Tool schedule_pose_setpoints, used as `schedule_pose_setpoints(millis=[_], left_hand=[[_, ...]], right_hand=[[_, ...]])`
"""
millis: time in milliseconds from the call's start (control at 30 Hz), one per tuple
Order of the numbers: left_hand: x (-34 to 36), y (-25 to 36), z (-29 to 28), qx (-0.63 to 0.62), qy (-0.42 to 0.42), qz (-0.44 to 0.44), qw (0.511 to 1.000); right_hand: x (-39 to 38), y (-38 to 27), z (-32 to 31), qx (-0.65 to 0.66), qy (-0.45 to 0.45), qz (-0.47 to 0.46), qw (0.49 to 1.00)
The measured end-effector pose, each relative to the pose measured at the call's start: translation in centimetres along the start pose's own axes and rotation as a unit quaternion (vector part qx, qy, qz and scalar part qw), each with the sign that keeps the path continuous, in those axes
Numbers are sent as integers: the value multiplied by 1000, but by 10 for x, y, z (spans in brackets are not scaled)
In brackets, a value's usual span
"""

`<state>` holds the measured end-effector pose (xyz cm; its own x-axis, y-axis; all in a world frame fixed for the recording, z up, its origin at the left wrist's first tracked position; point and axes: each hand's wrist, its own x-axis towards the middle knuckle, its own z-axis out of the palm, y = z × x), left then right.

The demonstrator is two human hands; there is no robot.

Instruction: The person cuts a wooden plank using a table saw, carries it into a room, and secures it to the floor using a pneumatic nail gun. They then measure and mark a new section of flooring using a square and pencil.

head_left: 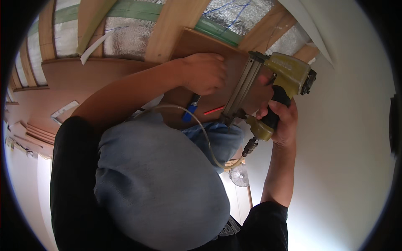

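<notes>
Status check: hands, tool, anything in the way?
Right hand gripping olive nail gun, hose connected. Left hand at brown board, grip unclear. Blue-handled tool and red stick lying between hands.

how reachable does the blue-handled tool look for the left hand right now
Likely yes: the left hand is close to the blue-handled tool, with no held object showing in it. The pale hose appears to pass across the handle, so it may need working around.
</notes>
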<state>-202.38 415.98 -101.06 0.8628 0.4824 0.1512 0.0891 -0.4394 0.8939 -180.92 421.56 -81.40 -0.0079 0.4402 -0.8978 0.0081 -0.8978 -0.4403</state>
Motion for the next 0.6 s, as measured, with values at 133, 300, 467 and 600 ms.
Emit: schedule_pose_setpoints(millis=[133,300,467,600], left_hand=[[2,-1,-5,-20,1,-2,1000],[2,-3,0,-52,84,40,994],[4,-2,1,-55,91,37,994],[0,-3,1,-62,119,40,990]], right_hand=[[8,3,5,-19,-6,46,999],[8,-15,11,-65,-1,45,997],[7,-28,16,-96,15,75,992],[5,-25,9,-98,16,99,990]])
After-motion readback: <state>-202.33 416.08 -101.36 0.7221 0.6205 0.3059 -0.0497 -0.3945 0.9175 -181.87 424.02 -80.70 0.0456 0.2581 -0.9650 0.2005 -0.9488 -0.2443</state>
